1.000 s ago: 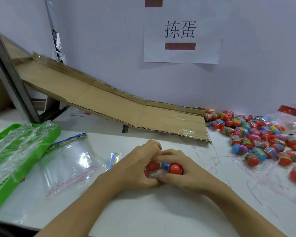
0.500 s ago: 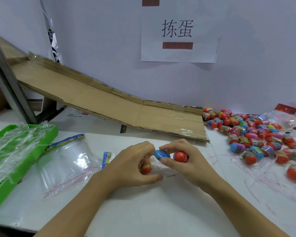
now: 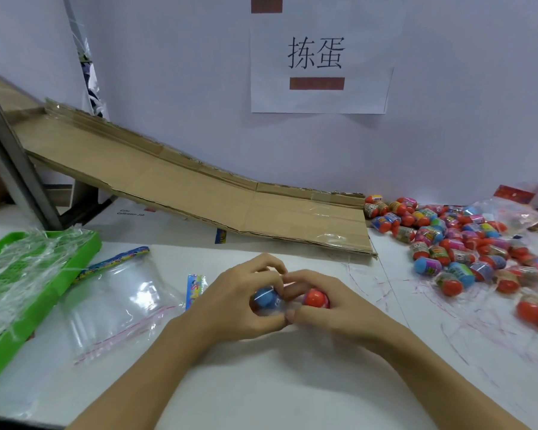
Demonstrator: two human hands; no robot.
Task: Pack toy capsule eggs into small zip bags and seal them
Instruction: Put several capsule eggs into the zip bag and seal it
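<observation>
Both hands have closed back together around the two eggs, which sat more openly between the fingertips half a second ago.

White table (image 3: 261, 383) carries it all; a cardboard ramp (image 3: 184, 193) slopes down along the wall to a heap of capsule eggs (image 3: 448, 243) at the right, with a green basket (image 3: 44, 274) at the left edge and a large clear zip bag (image 3: 112, 305) lying flat beside it. Near the table's middle the left hand (image 3: 236, 302) curls round a blue egg (image 3: 266, 297) and the right hand (image 3: 333, 305) round a red egg (image 3: 316, 298), fingertips meeting, the eggs side by side inside a small zip bag (image 3: 284, 308) that is barely visible.
</observation>
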